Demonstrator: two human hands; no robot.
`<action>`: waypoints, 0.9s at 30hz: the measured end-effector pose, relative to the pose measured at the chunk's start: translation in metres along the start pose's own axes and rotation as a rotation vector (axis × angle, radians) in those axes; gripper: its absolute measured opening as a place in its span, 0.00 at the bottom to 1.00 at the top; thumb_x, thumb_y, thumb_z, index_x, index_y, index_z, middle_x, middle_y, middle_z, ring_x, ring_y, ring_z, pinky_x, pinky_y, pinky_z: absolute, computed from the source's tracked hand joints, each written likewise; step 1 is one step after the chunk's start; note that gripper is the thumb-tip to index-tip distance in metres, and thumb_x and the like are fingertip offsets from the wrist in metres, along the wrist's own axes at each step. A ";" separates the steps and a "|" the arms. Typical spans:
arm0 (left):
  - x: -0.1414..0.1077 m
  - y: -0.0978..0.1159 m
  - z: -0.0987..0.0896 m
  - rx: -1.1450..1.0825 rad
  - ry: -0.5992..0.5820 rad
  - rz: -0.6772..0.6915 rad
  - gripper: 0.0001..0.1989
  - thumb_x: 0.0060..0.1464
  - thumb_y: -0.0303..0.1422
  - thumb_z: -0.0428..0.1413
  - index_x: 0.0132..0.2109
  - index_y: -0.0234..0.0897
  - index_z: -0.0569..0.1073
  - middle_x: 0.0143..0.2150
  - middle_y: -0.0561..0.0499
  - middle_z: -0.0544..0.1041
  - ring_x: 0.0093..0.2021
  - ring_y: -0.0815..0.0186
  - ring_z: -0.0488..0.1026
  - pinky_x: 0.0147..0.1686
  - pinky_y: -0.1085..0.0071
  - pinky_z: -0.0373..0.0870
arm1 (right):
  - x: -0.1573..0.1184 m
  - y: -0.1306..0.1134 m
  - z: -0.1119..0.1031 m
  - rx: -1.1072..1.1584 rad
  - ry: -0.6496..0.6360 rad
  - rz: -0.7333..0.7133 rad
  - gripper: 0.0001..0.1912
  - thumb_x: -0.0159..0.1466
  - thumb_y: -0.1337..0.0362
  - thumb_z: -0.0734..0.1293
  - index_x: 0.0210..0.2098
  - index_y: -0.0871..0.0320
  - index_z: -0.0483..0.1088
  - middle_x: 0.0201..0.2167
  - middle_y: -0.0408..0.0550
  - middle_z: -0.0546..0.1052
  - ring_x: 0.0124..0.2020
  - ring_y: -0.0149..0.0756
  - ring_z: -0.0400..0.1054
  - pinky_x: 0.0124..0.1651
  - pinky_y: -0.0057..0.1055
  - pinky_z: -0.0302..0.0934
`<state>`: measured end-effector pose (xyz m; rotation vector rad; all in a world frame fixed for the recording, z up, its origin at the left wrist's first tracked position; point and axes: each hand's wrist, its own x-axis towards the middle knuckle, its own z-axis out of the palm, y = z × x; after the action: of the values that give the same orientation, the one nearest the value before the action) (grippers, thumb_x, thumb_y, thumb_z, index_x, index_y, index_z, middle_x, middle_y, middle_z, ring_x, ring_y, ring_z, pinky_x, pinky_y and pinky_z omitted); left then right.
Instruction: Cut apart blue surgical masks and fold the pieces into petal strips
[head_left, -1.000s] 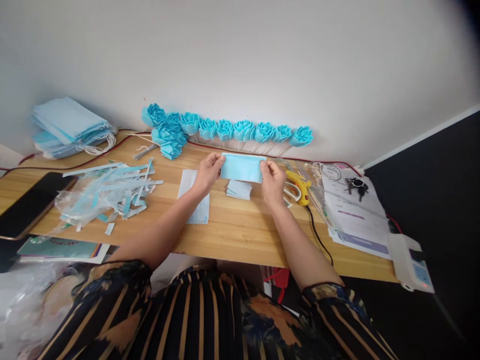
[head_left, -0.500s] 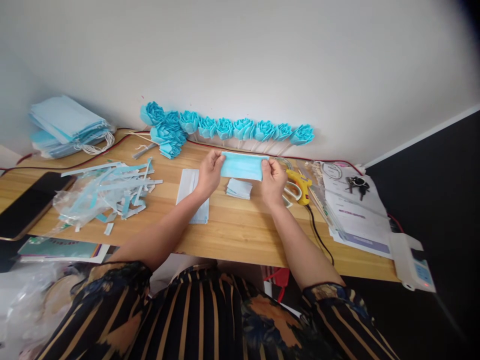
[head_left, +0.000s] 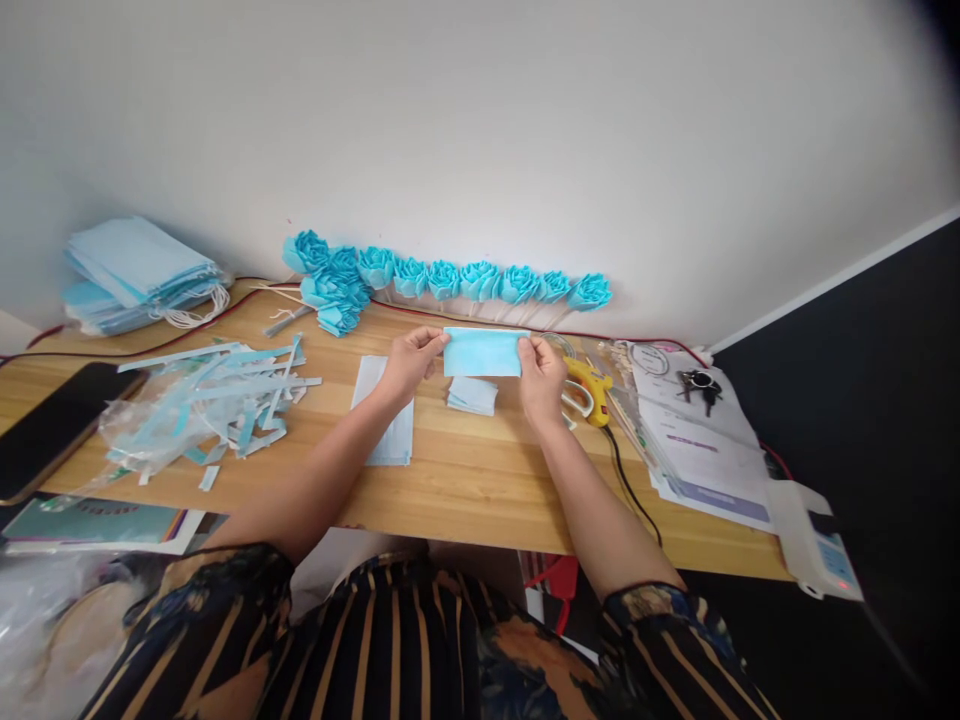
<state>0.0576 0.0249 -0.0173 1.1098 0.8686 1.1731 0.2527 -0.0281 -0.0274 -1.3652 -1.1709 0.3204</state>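
Note:
A flat blue rectangular sheet (head_left: 483, 353) is stretched level above the wooden table. My left hand (head_left: 414, 362) pinches its left end, and my right hand (head_left: 541, 370) grips the right end between thumb and fingers. Just beneath the sheet lies a small stack of pale cut pieces (head_left: 472, 395). A longer pale blue sheet stack (head_left: 394, 435) rests partly under my left forearm. Blue flowers on sticks (head_left: 480, 283) lean in a row along the wall behind my hands.
Cut strips and clear plastic (head_left: 217, 400) spread at the left, beside a black phone (head_left: 64, 425). A mask pile (head_left: 142, 265) sits at the back left. Right are scissors (head_left: 576, 400), a yellow glue gun (head_left: 592, 390), papers (head_left: 705, 450), keys (head_left: 701, 385) and a power strip (head_left: 817, 540).
The whole view has shifted, so the table appears slightly lower. The blue sheet looks narrower in height, and my left hand's fingers have shifted at its left end.

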 end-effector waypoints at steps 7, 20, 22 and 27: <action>0.000 -0.002 0.001 -0.058 -0.001 -0.014 0.17 0.42 0.42 0.68 0.30 0.34 0.72 0.20 0.58 0.68 0.15 0.76 0.63 0.15 0.76 0.60 | -0.003 -0.008 0.000 -0.084 -0.022 -0.052 0.19 0.66 0.48 0.62 0.26 0.56 0.64 0.20 0.37 0.55 0.24 0.29 0.49 0.30 0.29 0.46; 0.002 -0.005 -0.002 -0.191 -0.029 -0.126 0.16 0.41 0.36 0.70 0.28 0.32 0.72 0.25 0.56 0.71 0.23 0.75 0.68 0.24 0.77 0.69 | -0.001 -0.006 -0.003 -0.223 0.001 -0.152 0.17 0.67 0.51 0.62 0.29 0.56 0.66 0.20 0.37 0.60 0.24 0.30 0.53 0.31 0.29 0.49; 0.001 -0.007 -0.001 -0.245 -0.049 -0.139 0.17 0.42 0.36 0.70 0.29 0.31 0.71 0.25 0.56 0.70 0.25 0.75 0.70 0.31 0.74 0.74 | -0.002 -0.005 -0.003 -0.230 -0.004 -0.163 0.17 0.67 0.51 0.61 0.29 0.56 0.65 0.20 0.37 0.61 0.24 0.30 0.53 0.31 0.29 0.50; 0.001 -0.009 0.001 -0.307 -0.071 -0.105 0.17 0.42 0.37 0.70 0.31 0.31 0.72 0.28 0.55 0.72 0.29 0.73 0.72 0.33 0.72 0.75 | -0.004 -0.007 -0.002 -0.219 0.003 -0.157 0.18 0.67 0.51 0.61 0.27 0.56 0.64 0.20 0.36 0.58 0.23 0.29 0.51 0.30 0.28 0.50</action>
<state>0.0609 0.0257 -0.0261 0.8401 0.6582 1.1294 0.2494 -0.0339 -0.0222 -1.4509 -1.3321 0.0792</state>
